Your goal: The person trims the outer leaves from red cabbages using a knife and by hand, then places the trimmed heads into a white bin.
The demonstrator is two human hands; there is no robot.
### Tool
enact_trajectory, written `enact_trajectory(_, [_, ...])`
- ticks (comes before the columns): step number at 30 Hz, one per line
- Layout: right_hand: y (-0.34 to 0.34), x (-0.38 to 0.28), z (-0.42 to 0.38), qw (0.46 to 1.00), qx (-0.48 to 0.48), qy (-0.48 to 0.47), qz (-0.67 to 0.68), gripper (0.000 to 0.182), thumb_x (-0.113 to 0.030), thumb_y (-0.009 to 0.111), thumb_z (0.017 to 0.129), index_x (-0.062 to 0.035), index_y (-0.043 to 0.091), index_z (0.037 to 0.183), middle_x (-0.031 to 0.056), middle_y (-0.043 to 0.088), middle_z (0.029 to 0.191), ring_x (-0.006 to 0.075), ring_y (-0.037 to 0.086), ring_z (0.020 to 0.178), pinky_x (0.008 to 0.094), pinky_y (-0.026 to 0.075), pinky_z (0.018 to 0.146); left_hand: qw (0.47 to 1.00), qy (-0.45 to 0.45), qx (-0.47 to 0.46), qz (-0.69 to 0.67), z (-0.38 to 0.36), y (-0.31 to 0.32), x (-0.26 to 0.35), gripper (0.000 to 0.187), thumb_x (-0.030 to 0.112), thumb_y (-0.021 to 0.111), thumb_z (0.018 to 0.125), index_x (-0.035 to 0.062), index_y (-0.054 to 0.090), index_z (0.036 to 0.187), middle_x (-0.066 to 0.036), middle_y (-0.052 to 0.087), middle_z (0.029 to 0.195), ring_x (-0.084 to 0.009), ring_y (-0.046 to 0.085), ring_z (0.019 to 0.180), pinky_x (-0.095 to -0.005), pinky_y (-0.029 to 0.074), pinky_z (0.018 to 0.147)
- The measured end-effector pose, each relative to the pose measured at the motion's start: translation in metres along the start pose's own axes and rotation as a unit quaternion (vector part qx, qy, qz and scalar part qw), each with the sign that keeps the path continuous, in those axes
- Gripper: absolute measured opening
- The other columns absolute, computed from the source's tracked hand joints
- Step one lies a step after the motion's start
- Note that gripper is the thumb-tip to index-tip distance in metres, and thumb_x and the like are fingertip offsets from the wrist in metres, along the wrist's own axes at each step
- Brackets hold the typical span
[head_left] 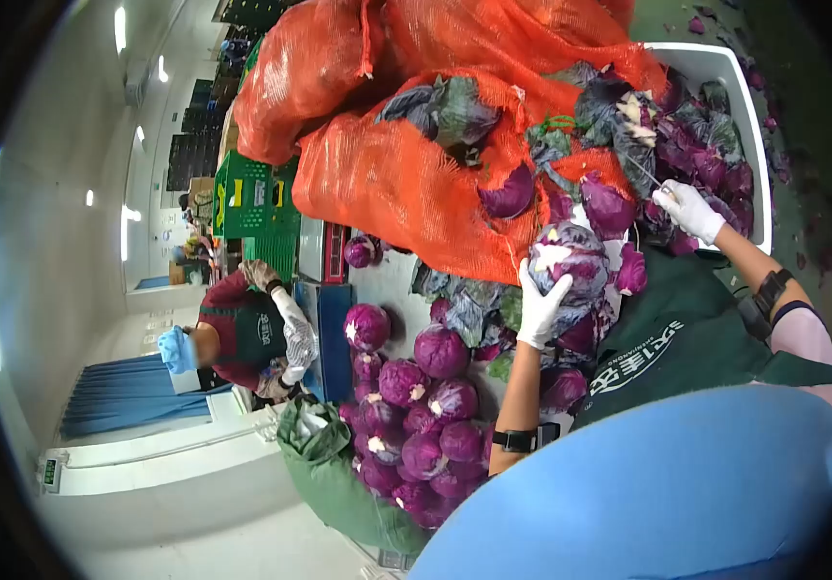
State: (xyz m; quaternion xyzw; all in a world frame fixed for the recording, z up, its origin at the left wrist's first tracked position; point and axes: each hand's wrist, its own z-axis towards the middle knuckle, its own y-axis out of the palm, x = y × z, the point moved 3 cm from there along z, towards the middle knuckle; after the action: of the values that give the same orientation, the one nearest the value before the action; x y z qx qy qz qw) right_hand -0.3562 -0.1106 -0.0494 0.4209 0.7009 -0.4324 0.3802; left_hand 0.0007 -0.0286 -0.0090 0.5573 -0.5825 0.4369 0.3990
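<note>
My left hand (543,307), in a white glove, grips a purple cabbage (578,253) whose pale cut stem faces outward; thumb and fingers press against its side. My right hand (688,210), also gloved in white, is closed round a knife (645,177). The thin blade points away from the held cabbage, over loose leaves by the white bin (762,145). Around the held cabbage lie dark outer leaves (474,307) and purple pieces. An orange mesh bag (387,193) lies right beside it.
Trimmed cabbages (421,416) are heaped at the lower middle, beside a green sack (338,483). More orange bags (305,72) stand at the top. A co-worker (242,333) in a blue cap is at the left, near green crates (242,198).
</note>
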Motion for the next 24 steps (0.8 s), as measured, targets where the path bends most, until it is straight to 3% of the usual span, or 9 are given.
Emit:
enact_trajectory(3, [0.016, -0.046, -0.011, 0.998, -0.011, -0.066, -0.006, 0.036, -0.038, 0.055, 0.104, -0.0027, 0.06, 0.098, 0.0116, 0.064, 0.073, 0.0235, 0.063, 0.063, 0.0386, 0.05, 0.061, 0.993, 0.055, 0.102, 0.03, 0.003, 0.007, -0.01, 0.12, 0.025, 0.094, 0.072, -0.0038, 0.015, 0.158, -0.022, 0.029, 0.156, -0.032, 0.034, 0.143, -0.0427, 0.03, 0.119])
enact_trajectory(7, [0.061, -0.055, -0.023, 0.964, 0.007, -0.211, -0.159, 0.042, -0.037, 0.049, 0.103, -0.0041, 0.056, 0.128, 0.0275, 0.07, 0.09, 0.0461, 0.068, 0.083, 0.0519, 0.053, 0.076, 0.948, 0.057, 0.15, 0.276, -0.009, 0.056, 0.041, 0.126, 0.037, 0.096, 0.066, -0.0001, 0.019, 0.159, -0.03, 0.025, 0.156, -0.0435, 0.031, 0.144, -0.0499, 0.028, 0.119])
enact_trajectory(10, [0.074, -0.102, -0.029, 0.947, -0.097, -0.119, -0.283, 0.065, -0.044, 0.046, 0.104, -0.0016, 0.036, 0.152, 0.0283, 0.071, 0.092, 0.0446, 0.069, 0.084, 0.0523, 0.053, 0.077, 0.926, 0.059, 0.134, 0.349, -0.013, 0.075, 0.05, 0.128, 0.045, 0.094, 0.064, 0.0098, 0.018, 0.161, -0.033, 0.017, 0.158, -0.0527, 0.026, 0.143, -0.0585, 0.026, 0.118])
enact_trajectory(13, [0.083, -0.097, -0.012, 0.94, -0.119, -0.086, -0.307, 0.062, -0.045, 0.04, 0.106, -0.0033, 0.038, 0.152, 0.0286, 0.071, 0.097, 0.0444, 0.069, 0.087, 0.0511, 0.053, 0.078, 0.912, 0.072, 0.131, 0.382, -0.016, 0.089, 0.053, 0.128, 0.044, 0.095, 0.063, 0.0124, 0.019, 0.161, -0.034, 0.017, 0.158, -0.0533, 0.023, 0.144, -0.0587, 0.025, 0.118])
enact_trajectory(16, [0.084, -0.091, 0.001, 0.952, -0.092, -0.2, -0.214, 0.054, -0.044, 0.04, 0.107, -0.0048, 0.046, 0.144, 0.0248, 0.07, 0.091, 0.0441, 0.068, 0.084, 0.0529, 0.053, 0.075, 0.917, 0.07, 0.137, 0.368, -0.014, 0.085, 0.049, 0.129, 0.044, 0.095, 0.063, 0.011, 0.018, 0.161, -0.034, 0.017, 0.158, -0.0527, 0.022, 0.144, -0.0584, 0.024, 0.118])
enact_trajectory(19, [0.076, -0.094, 0.015, 0.965, -0.092, -0.149, -0.197, 0.038, -0.036, 0.042, 0.108, -0.0041, 0.054, 0.124, 0.023, 0.07, 0.093, 0.0436, 0.068, 0.088, 0.0511, 0.053, 0.074, 0.919, 0.073, 0.148, 0.357, -0.016, 0.08, 0.043, 0.13, 0.043, 0.095, 0.063, 0.0093, 0.018, 0.161, -0.033, 0.017, 0.157, -0.0518, 0.022, 0.144, -0.0581, 0.024, 0.118])
enact_trajectory(20, [0.067, -0.065, 0.041, 0.897, -0.011, -0.304, -0.32, 0.027, -0.028, 0.045, 0.108, -0.0018, 0.053, 0.106, 0.0233, 0.069, 0.09, 0.0439, 0.067, 0.087, 0.0489, 0.053, 0.073, 0.926, 0.08, 0.147, 0.34, -0.024, 0.08, 0.041, 0.13, 0.042, 0.096, 0.062, 0.0081, 0.018, 0.16, -0.033, 0.017, 0.157, -0.0506, 0.021, 0.145, -0.0575, 0.022, 0.119])
enact_trajectory(23, [0.031, -0.049, 0.048, 0.978, 0.004, -0.097, -0.182, 0.045, -0.037, 0.047, 0.107, -0.0005, 0.055, 0.132, 0.0276, 0.068, 0.114, 0.0439, 0.067, 0.102, 0.0483, 0.054, 0.085, 0.911, 0.152, 0.176, 0.34, -0.038, 0.076, 0.028, 0.129, 0.039, 0.098, 0.061, 0.0022, 0.019, 0.157, -0.033, 0.018, 0.155, -0.0485, 0.022, 0.144, -0.0562, 0.021, 0.119])
enact_trajectory(24, [0.042, -0.044, 0.048, 0.963, 0.018, -0.185, -0.195, 0.054, -0.043, 0.046, 0.106, -0.004, 0.05, 0.144, 0.029, 0.066, 0.119, 0.0433, 0.067, 0.105, 0.0473, 0.054, 0.087, 0.909, 0.146, 0.185, 0.343, -0.036, 0.077, 0.026, 0.129, 0.038, 0.098, 0.062, -0.0001, 0.019, 0.157, -0.033, 0.02, 0.154, -0.0477, 0.023, 0.144, -0.0555, 0.021, 0.119])
